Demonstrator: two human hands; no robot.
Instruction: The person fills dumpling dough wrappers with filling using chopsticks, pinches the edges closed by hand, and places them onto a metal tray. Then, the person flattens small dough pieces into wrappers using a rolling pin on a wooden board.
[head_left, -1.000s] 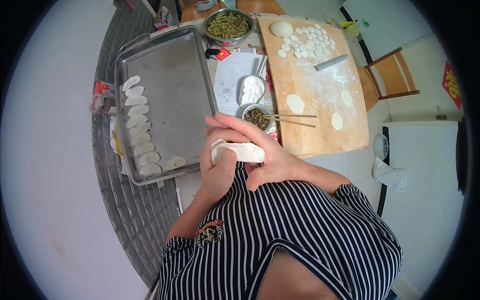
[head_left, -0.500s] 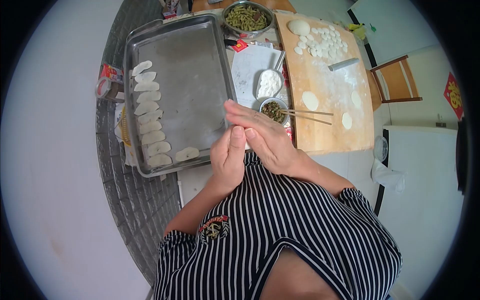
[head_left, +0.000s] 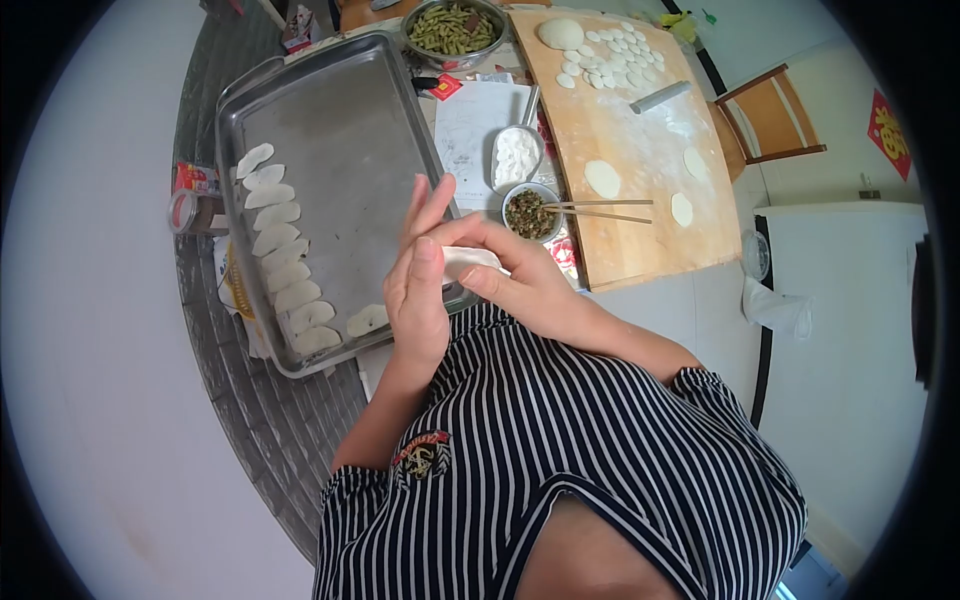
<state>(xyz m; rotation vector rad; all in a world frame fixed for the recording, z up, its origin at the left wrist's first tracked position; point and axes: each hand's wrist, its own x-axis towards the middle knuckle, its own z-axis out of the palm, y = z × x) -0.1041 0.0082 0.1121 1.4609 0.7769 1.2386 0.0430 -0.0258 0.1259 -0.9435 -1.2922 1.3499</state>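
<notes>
Between my two hands, near my chest, is a pale folded dumpling (head_left: 470,262). The fingers of my right hand (head_left: 525,280) curl round its right side, with the thumb along its lower edge. My left hand (head_left: 415,295) is upright against its left end, partly covering it. To the left, a metal tray (head_left: 350,130) bears a slanting column of several dumplings (head_left: 285,238), and one more dumpling (head_left: 367,320) lies near its lower edge. Beyond my hands is a bowl of filling (head_left: 528,214) with chopsticks (head_left: 610,210) resting in it.
A wooden board (head_left: 640,240) at the right holds a dough ball (head_left: 561,34), small dough pieces, flat wrappers (head_left: 602,179) and a rolling pin (head_left: 660,97). A flour bowl (head_left: 516,157) lies behind the filling. Green pods fill a metal bowl (head_left: 455,62) at the back.
My hands, pressed together over the dumpling half a second ago, have parted slightly and show it again. The tray and board have shifted in view as the camera moved.
</notes>
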